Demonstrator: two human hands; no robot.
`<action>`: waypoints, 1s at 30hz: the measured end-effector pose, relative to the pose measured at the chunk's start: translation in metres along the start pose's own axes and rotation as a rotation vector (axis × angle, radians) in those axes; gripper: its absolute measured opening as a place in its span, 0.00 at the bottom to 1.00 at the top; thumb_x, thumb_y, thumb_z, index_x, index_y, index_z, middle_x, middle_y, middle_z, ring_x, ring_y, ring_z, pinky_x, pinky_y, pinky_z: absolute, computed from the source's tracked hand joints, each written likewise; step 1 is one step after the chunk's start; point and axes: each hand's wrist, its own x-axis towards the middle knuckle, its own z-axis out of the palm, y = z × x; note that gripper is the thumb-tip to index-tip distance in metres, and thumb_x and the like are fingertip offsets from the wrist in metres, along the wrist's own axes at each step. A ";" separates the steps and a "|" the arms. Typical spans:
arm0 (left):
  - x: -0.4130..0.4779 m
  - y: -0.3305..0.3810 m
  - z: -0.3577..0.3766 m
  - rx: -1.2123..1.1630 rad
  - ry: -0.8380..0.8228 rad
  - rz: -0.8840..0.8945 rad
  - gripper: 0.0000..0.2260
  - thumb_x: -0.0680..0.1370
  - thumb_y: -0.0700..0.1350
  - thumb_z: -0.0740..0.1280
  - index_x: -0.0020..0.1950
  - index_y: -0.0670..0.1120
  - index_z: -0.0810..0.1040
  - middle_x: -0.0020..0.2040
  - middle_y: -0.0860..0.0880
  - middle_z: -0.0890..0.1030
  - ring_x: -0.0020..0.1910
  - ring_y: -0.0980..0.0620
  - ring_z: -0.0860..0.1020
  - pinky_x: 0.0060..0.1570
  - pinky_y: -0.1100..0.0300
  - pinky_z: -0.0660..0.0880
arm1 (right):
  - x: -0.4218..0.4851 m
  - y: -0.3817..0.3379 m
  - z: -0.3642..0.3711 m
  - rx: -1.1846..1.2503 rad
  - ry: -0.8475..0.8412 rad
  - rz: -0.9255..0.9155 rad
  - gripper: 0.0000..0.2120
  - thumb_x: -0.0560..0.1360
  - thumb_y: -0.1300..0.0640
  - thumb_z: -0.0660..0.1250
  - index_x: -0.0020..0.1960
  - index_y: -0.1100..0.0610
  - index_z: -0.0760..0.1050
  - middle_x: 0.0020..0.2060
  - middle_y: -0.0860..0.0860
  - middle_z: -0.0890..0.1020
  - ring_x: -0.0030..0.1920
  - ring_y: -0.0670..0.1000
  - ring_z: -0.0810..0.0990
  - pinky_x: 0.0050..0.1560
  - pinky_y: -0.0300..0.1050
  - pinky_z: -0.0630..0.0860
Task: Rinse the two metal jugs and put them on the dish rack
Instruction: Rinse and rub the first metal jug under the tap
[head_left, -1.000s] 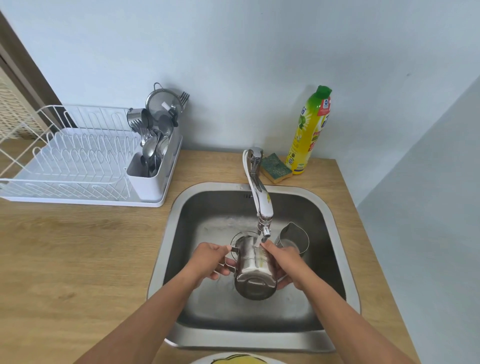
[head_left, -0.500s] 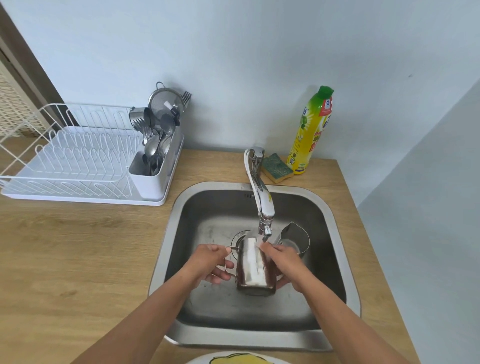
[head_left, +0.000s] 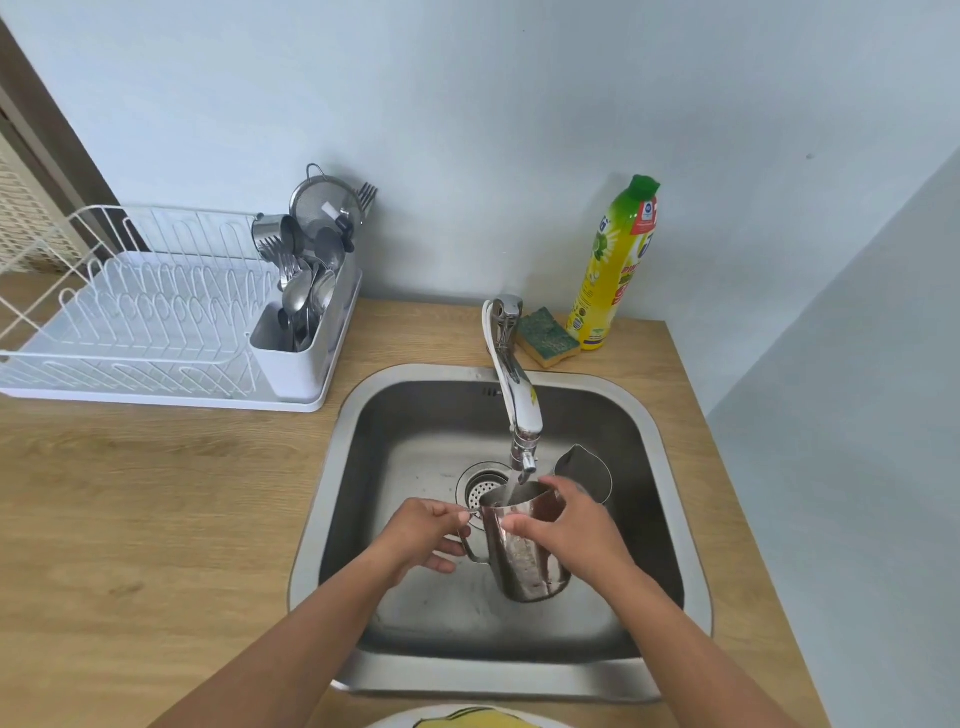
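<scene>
I hold a metal jug upright over the steel sink, its mouth under the tap. Water runs from the tap into it. My left hand grips the jug's handle. My right hand wraps the jug's rim and side. The second metal jug stands in the sink behind my right hand, partly hidden by it. The white dish rack sits on the counter at the left.
A cutlery holder full of spoons, forks and a strainer fills the rack's right end. A green-yellow sponge and a yellow dish soap bottle stand behind the sink. A plate edge shows at the bottom.
The jug has turned from tilted with its base toward me to upright with its mouth under the running water. Both hands kept hold of it.
</scene>
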 end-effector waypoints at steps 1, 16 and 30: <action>0.001 0.000 0.001 -0.004 -0.001 0.006 0.07 0.79 0.42 0.67 0.54 0.43 0.82 0.46 0.45 0.83 0.41 0.48 0.83 0.35 0.55 0.82 | -0.001 0.000 -0.001 -0.018 0.009 -0.014 0.42 0.61 0.35 0.77 0.71 0.45 0.70 0.61 0.46 0.81 0.61 0.48 0.79 0.61 0.44 0.74; -0.004 0.005 -0.014 -0.053 0.021 0.168 0.07 0.74 0.31 0.71 0.48 0.41 0.83 0.41 0.48 0.83 0.40 0.53 0.81 0.42 0.61 0.82 | -0.002 0.006 -0.004 0.014 -0.028 -0.237 0.42 0.63 0.50 0.81 0.72 0.42 0.65 0.65 0.41 0.75 0.63 0.45 0.76 0.67 0.47 0.74; -0.023 0.016 -0.021 0.125 0.254 0.393 0.10 0.68 0.34 0.77 0.38 0.49 0.84 0.46 0.57 0.86 0.44 0.59 0.84 0.47 0.66 0.77 | 0.021 0.000 0.011 0.162 -0.132 -0.167 0.43 0.67 0.62 0.78 0.73 0.41 0.62 0.67 0.45 0.76 0.66 0.46 0.75 0.70 0.48 0.70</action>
